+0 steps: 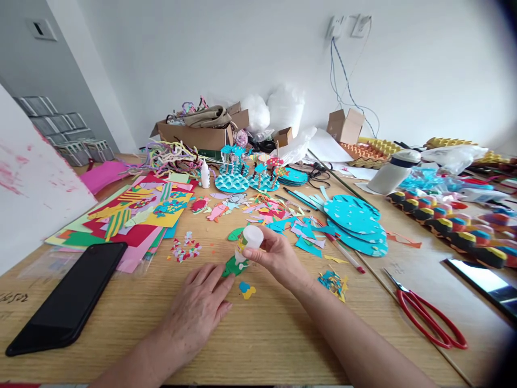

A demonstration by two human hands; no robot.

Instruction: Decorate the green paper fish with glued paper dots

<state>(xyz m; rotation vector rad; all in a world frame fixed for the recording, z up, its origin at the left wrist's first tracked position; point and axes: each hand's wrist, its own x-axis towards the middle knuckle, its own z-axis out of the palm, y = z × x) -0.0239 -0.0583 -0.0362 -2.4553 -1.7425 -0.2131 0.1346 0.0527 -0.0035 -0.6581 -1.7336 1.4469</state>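
My right hand (pixel 272 256) grips a small white glue bottle (pixel 252 237), which is tilted with its lower end over a green paper fish (pixel 234 267). Fingers of my left hand (pixel 202 296) lie spread on the table, their tips touching the edge of that fish. Just behind the bottle is a second green paper fish (pixel 235 234). Blue and yellow paper pieces (pixel 247 290) lie in front of the bottle. Small paper bits (pixel 186 248) are scattered to the left.
A black phone (pixel 68 296) lies at left below stacked coloured paper (pixel 141 215). Blue paper discs (pixel 355 221) and red-handled scissors (pixel 428 315) are at right. Behind stand blue fish models (pixel 232 180), a white bottle (pixel 205 175) and a cardboard box (pixel 194 134).
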